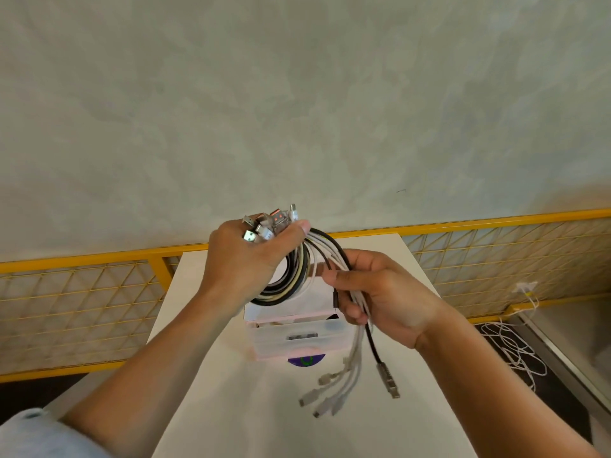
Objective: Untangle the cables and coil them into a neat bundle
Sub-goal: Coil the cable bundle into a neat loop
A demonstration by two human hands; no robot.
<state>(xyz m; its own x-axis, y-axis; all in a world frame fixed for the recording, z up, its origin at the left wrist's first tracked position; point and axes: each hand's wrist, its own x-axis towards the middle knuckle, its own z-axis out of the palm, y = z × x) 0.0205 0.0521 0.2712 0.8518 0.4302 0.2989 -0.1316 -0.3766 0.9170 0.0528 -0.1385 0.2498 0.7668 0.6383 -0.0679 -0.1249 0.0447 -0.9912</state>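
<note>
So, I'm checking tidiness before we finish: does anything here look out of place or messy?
Yes: a white cable sprawls in a loose tangle on the floor, right of the table. Also, the tail ends of the held cables hang uncoiled below the right hand.

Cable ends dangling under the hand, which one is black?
The black cable with the long metal plug, farthest right below the right hand; the other dangling ends are white.

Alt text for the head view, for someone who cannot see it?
The left hand grips a coiled bundle of black and white cables, metal plugs sticking up, while the right hand holds their loose tails hanging down. Below stands a pale pink plastic drawer box on a white table.
</note>
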